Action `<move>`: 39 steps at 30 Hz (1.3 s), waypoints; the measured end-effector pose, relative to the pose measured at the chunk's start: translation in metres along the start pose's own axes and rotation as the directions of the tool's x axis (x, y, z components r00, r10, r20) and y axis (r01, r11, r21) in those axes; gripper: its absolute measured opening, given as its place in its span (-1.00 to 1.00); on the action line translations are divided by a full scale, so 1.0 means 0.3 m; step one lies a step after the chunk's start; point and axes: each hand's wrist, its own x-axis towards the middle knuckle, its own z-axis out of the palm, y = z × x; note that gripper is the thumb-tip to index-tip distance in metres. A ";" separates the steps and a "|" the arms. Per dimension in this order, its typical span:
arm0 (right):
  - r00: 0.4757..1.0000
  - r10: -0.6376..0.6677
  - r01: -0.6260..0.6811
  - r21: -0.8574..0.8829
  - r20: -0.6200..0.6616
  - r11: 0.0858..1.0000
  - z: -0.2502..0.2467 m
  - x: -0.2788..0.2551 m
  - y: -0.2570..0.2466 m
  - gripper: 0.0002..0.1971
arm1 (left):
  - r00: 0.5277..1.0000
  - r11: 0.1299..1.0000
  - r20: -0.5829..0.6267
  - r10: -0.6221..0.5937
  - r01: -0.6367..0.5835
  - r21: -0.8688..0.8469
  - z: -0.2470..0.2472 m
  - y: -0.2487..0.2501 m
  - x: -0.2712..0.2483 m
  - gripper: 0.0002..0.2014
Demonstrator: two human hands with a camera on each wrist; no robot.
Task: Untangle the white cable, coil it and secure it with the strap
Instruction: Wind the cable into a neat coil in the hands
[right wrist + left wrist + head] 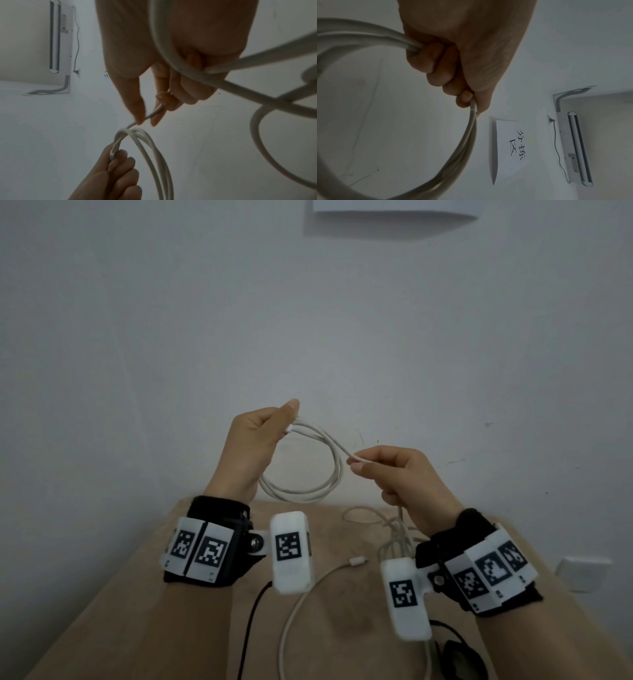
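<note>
I am watching the left hand [255,445] at centre frame gripping the gathered loops of the white cable [310,491], fingers curled round them, the coil hanging below and to its right. The right hand [407,477], just right of centre, is pinching a strand leading out of the coil between thumb and forefinger. The remaining cable is trailing down in a loose tangle onto the table [137,628] at the lower middle.

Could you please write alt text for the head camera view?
The left hand holds up a round coil of white cable while the right hand's fingers pinch the next stretch. More cable lies tangled on the tan table below.
</note>
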 end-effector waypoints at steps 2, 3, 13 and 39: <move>0.998 -0.051 0.051 -0.013 0.023 0.999 0.003 -0.011 -0.011 -0.84 | 1.000 1.000 -0.019 0.021 -0.021 -0.006 0.000 0.003 -0.002 -0.53; 0.996 -0.081 0.082 -0.021 0.038 0.996 0.010 -0.016 -0.016 -0.82 | 0.999 1.000 -0.032 0.024 -0.024 -0.014 0.002 0.004 -0.002 -0.52; 0.945 -0.250 0.227 -0.128 -0.210 0.965 0.095 -0.001 0.031 -0.72 | 0.995 0.996 -0.101 -0.027 0.018 -0.093 0.042 0.003 -0.009 -0.56; 0.978 0.026 -0.170 0.710 0.209 0.684 0.080 0.026 0.037 -0.69 | 0.876 0.737 0.116 -0.468 0.459 -0.496 0.064 -0.042 0.015 -0.57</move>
